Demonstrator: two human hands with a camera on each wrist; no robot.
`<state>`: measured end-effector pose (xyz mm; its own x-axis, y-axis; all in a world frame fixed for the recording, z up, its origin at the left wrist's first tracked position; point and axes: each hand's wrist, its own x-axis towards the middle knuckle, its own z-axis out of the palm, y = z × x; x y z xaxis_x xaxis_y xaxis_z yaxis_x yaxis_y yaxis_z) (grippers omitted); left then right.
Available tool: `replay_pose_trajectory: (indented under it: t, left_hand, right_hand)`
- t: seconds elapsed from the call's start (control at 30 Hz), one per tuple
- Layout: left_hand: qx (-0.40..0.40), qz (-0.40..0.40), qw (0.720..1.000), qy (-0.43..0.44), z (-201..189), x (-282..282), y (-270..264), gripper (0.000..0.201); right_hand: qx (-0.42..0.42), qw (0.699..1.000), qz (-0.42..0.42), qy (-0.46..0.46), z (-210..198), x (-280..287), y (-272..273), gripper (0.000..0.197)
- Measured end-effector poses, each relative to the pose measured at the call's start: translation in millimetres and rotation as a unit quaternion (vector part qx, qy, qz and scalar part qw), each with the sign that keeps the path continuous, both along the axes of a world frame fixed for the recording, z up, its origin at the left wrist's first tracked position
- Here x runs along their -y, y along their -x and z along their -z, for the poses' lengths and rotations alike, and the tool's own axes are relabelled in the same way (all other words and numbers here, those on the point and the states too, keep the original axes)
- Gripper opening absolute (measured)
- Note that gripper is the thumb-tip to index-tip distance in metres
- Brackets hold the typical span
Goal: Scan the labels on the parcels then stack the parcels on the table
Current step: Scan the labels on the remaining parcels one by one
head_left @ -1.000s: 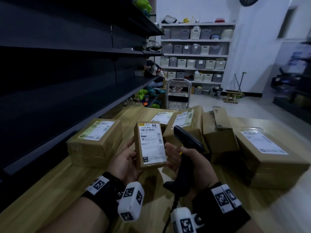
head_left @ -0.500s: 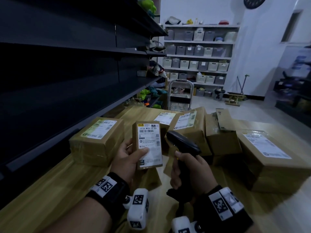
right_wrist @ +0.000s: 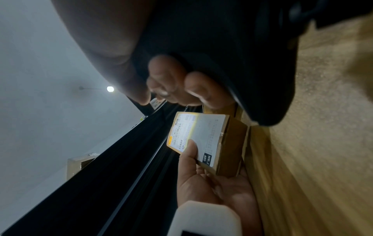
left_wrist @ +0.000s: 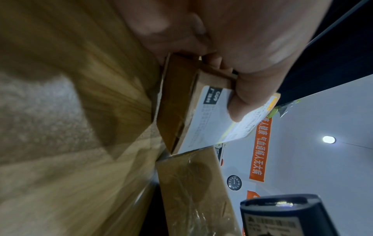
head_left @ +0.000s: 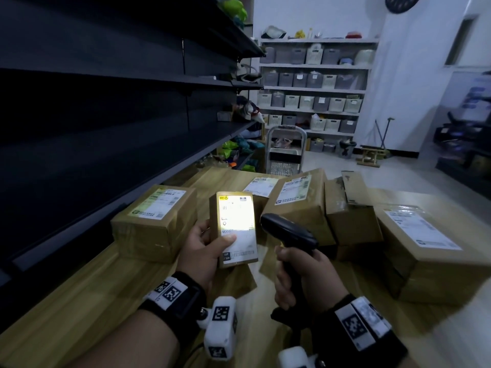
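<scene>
Parcel (head_left: 233, 229) upright, label lit, pinched in left hand (head_left: 204, 251); right hand (head_left: 305, 277) gripped scanner (head_left: 289, 232) beside it. Boxes (head_left: 353, 211) crowded table's (head_left: 79, 301) far edge behind.

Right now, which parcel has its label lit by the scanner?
The small parcel held upright in the left hand: its label glows bright under the scanner gripped in the right hand. The parcels on the table stay dim.

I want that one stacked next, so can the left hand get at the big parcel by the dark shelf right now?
Probably not yet: the left hand grips the small parcel under the scanner. The path to the big parcel looks free.
</scene>
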<state>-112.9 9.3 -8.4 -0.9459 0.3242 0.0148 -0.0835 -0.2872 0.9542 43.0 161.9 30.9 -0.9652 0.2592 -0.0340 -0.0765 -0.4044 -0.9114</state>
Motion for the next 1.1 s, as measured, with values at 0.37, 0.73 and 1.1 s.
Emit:
replay_pose_trajectory:
  t: [0.37,0.73,1.1]
  left_hand:
    - [0.011,0.002,1.000,0.001,2.1,-1.2,1.3,0.057]
    - [0.022,-0.001,1.000,-0.012,-3.0,-2.0,-4.0,0.051]
    - [0.020,-0.045,0.999,-0.009,2.3,0.6,2.5,0.061]
  right_hand:
    - [0.005,1.000,-0.016,-0.004,2.8,-1.8,0.8,0.024]
    - [0.007,0.999,0.015,-0.030,5.1,-0.6,3.8,0.028]
    - [0.003,0.996,0.022,-0.089,3.0,-5.3,-0.4,0.028]
